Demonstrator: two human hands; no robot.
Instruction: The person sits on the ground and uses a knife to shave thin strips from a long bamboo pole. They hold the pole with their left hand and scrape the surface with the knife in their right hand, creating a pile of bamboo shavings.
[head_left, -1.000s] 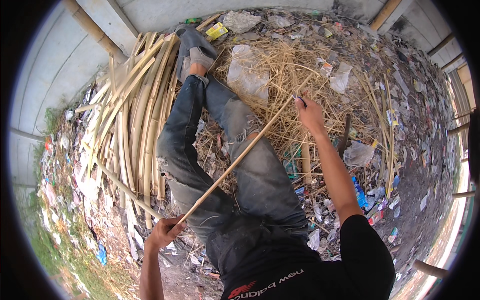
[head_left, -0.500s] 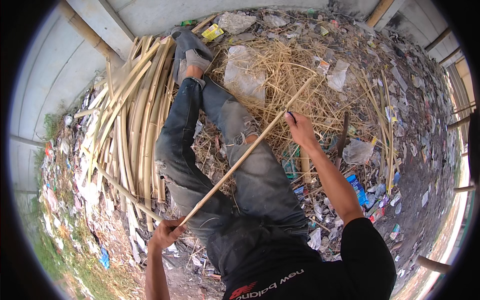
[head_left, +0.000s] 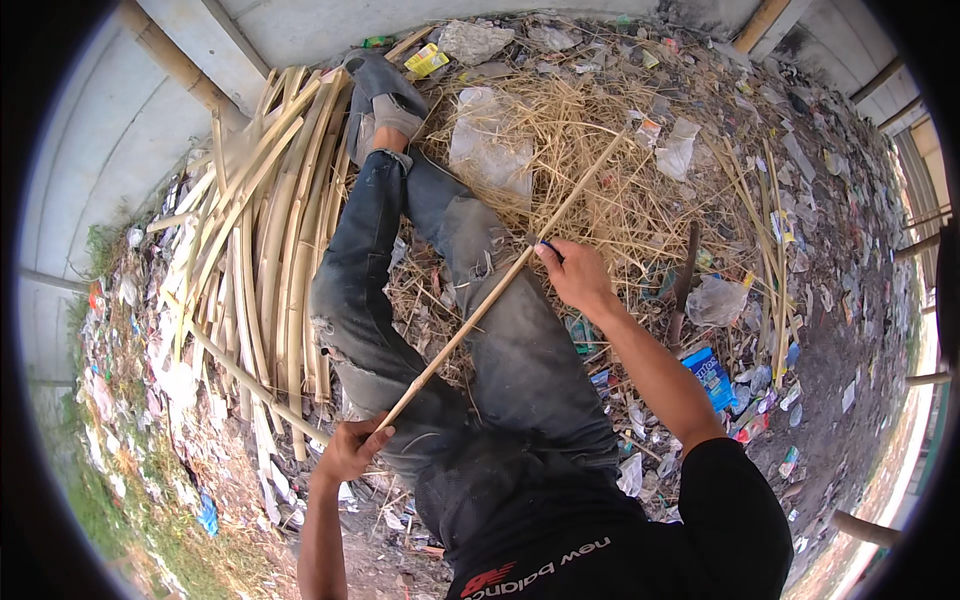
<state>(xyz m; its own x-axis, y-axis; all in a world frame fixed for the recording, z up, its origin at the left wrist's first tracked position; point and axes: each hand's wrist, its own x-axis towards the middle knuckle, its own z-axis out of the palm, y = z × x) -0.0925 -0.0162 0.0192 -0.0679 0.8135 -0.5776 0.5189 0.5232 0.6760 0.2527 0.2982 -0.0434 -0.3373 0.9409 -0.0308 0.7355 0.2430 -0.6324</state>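
Observation:
A long, thin bamboo strip (head_left: pixel 470 330) slants across my thighs, from my lap up over the straw. My left hand (head_left: pixel 350 450) is closed round its lower end by my hip. Further up the strip, my right hand (head_left: pixel 580 275) is closed on a small dark-handled knife (head_left: pixel 545 243), held against the bamboo; its blade is mostly hidden. A second bamboo strip (head_left: pixel 250 385) runs from the pile at the left down to my left hand; I cannot tell whether the fingers hold it too.
A pile of split bamboo strips (head_left: pixel 285 240) lies left of my legs. Beyond my knees is a heap of straw-like shavings (head_left: pixel 590 130). A long dark blade-like tool (head_left: pixel 685 285) and thin strips (head_left: pixel 775 260) lie at the right. Litter covers the ground; a pale wall (head_left: pixel 320 35) stands behind.
My right hand has slid down along the strip, toward my body, with the knife. My left hand has shifted slightly up and right, still gripping the lower end.

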